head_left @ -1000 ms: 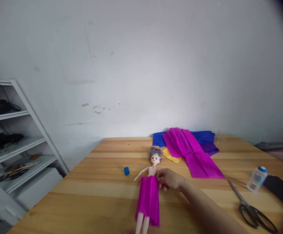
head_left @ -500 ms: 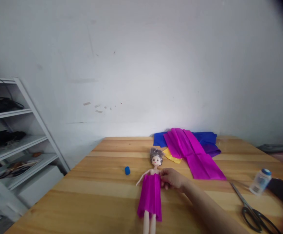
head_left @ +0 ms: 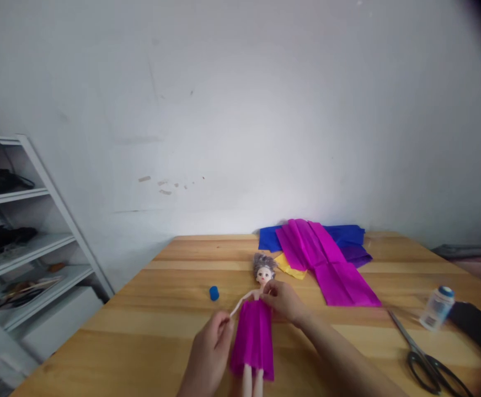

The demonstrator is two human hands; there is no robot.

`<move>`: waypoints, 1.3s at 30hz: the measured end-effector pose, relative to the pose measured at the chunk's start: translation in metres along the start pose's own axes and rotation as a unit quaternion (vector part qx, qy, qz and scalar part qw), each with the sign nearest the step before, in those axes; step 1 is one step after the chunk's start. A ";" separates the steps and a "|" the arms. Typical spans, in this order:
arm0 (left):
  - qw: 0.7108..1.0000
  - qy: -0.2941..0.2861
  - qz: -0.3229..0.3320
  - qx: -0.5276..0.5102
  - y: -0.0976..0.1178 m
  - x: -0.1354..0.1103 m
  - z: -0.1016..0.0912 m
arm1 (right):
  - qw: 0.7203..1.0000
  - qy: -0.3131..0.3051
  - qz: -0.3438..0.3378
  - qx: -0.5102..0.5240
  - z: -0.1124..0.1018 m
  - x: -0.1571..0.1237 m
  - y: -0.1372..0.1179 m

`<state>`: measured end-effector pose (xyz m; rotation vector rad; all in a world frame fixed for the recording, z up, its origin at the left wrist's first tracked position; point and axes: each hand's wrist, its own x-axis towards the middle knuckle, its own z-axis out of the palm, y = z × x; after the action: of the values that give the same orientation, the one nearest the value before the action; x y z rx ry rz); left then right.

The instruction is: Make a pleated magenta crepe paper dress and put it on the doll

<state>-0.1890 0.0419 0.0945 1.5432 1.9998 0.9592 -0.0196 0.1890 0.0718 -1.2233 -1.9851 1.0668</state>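
Observation:
A small doll point(head_left: 262, 274) with grey hair lies face up on the wooden table point(head_left: 149, 325). A pleated magenta crepe-paper skirt point(head_left: 254, 339) covers it from chest to legs. My right hand point(head_left: 284, 300) pinches the skirt's top edge at the doll's chest. My left hand point(head_left: 208, 355) has come in from below, its fingers curled at the skirt's left edge near the doll's outstretched arm.
Folded magenta, blue, purple and yellow paper sheets point(head_left: 323, 253) lie at the table's back. A blue cap point(head_left: 214, 293) sits left of the doll. Black-handled scissors point(head_left: 426, 358), a glue bottle point(head_left: 437, 307) and a dark object lie at the right. White shelves point(head_left: 21, 242) stand at the left.
My left hand has come into view and reached the skirt's left side. My right hand has shifted slightly up to the skirt's top edge.

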 end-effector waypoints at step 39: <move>0.970 0.039 0.117 0.209 0.031 0.036 0.038 | 0.992 0.035 -0.013 -0.118 -0.052 -0.039 0.016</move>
<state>-0.1524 0.0903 0.0945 2.0308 2.2147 0.7182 0.0447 0.1753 0.0831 -1.3329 -2.1110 0.7804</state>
